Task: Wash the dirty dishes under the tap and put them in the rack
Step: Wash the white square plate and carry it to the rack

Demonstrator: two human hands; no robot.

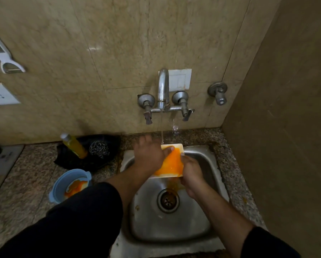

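Plainly, the white dish [172, 162], smeared orange, is held tilted over the sink [193, 229], its far end under the thin stream from the tap [163, 86]. The right hand [191, 175] grips the right edge with curled fingers. The left hand [148, 155] holds the left edge, thumb pressed on the stained face. Wet and greasy, the dish could slip from either grip and strike the basin, and water hitting the tilted face may spatter sauce onto the counter [35, 164]. No rack is in view.
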